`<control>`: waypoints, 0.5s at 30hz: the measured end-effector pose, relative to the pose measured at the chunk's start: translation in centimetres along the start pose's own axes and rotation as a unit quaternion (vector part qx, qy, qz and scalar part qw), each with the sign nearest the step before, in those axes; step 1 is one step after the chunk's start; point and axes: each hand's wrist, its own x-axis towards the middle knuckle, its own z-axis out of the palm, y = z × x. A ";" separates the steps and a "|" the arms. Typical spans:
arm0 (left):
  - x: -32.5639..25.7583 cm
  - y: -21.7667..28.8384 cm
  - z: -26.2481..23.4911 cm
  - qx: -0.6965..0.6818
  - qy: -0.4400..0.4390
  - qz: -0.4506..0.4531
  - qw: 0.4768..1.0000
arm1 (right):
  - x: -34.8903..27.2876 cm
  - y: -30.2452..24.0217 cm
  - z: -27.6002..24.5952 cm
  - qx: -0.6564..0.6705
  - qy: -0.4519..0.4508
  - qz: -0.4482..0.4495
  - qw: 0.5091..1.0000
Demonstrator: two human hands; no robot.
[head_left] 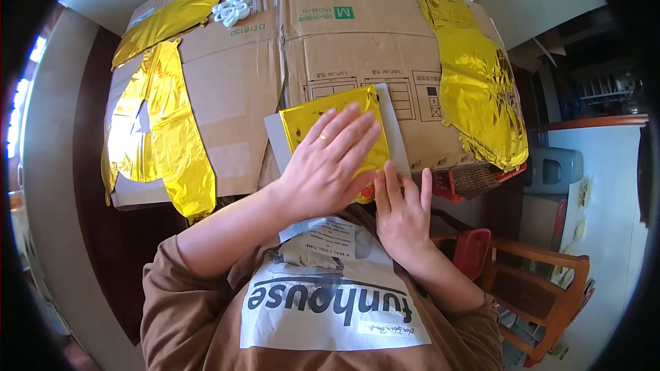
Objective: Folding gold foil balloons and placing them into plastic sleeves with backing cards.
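Observation:
My left hand (326, 165) lies flat across a gold foil piece (309, 111) on a pale card (393, 111), fingers stretched out. The foil looks folded into a rough rectangle, and my palm hides much of it. At the card's lower right edge is my right hand (405, 223), its fingers extended and its fingertips touching the edge near my left thumb. A small red patch (366, 194) shows on the foil between the hands. Neither hand grips anything that I can see.
Flattened cardboard (227, 89) covers the table. A flat gold foil balloon (168, 130) lies left, another gold foil balloon (478, 89) right, and gold foil (182, 17) far left beside white ribbon coils (232, 8). A red basket (467, 182) and wooden chair (540, 288) stand right.

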 end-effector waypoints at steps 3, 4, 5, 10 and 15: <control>-0.6 -2.5 2.6 0.061 -0.056 -0.075 0.994 | -0.1 0.0 0.1 -0.009 0.019 -0.004 1.000; -0.7 -2.9 2.7 0.072 -0.061 -0.070 0.993 | -0.2 0.0 0.2 -0.015 0.025 -0.008 1.000; -0.8 -3.2 2.8 0.083 -0.066 -0.066 0.992 | 0.0 0.1 0.0 -0.011 0.021 -0.008 1.000; -0.9 -3.2 2.6 0.099 -0.083 -0.060 0.990 | 0.2 1.0 -0.3 0.130 0.040 0.035 0.990; -1.0 -3.2 2.9 0.095 -0.075 -0.070 0.990 | 0.3 2.5 -1.2 0.393 0.077 0.185 0.897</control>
